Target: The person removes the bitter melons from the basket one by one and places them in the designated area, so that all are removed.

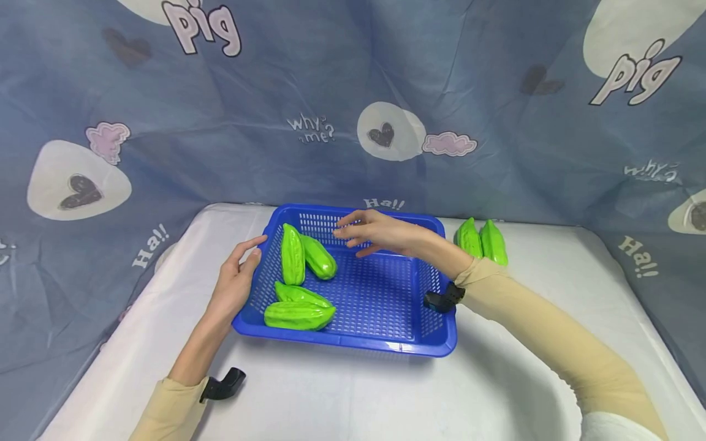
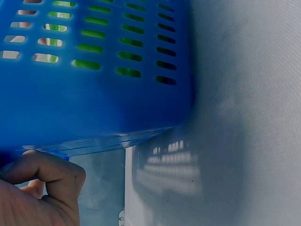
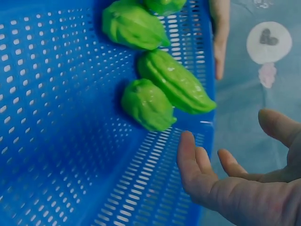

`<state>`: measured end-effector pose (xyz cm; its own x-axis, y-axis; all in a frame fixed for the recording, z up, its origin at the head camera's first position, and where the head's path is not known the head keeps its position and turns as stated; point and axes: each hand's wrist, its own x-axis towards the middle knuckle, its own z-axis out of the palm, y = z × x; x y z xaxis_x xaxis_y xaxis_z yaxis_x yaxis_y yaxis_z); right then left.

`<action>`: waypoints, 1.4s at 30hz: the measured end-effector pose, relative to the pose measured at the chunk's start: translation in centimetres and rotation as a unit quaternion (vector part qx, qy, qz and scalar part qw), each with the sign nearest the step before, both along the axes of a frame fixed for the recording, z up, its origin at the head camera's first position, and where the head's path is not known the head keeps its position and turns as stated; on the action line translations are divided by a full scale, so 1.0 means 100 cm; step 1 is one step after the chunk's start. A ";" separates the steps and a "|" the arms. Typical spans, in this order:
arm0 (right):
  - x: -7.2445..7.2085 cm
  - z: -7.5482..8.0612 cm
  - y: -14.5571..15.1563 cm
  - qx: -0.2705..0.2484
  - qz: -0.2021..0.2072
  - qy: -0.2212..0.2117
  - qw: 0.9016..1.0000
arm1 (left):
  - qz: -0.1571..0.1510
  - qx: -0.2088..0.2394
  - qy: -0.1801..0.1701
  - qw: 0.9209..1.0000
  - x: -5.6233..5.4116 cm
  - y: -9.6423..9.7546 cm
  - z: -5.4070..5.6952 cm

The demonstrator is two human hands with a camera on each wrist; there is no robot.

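A blue perforated plastic basket [image 1: 380,306] stands on the white-covered table. My left hand [image 1: 234,278] holds its left rim, thumb and index finger at the edge; in the left wrist view, curled fingers [image 2: 51,176] show at the rim. Over the back part of the basket hangs my right hand [image 1: 380,233], fingers spread and slightly bent, holding nothing. Several glossy green ribbed fruits, star-fruit-like, lie in the basket's left half: an upright-lying one [image 1: 293,257], a slanted one [image 1: 320,257] and a front pair [image 1: 300,315]. The right wrist view shows the green fruits [image 3: 176,82] beyond my fingertips.
Two more green fruits [image 1: 469,237] lie side by side on the table, right of the basket. Behind rises a blue printed cloth [image 1: 331,73]. White table cover [image 1: 309,398] stretches in front and to the right [image 1: 573,282]. Black wrist cameras [image 1: 223,384] sit on both wrists.
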<state>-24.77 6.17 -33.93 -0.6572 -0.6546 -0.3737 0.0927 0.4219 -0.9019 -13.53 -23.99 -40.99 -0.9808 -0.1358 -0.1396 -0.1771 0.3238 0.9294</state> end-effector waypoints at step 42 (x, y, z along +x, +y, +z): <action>-0.013 -0.057 -0.065 0.108 0.011 0.043 0.993 | 0.005 0.001 -0.002 1.000 -0.002 0.000 0.000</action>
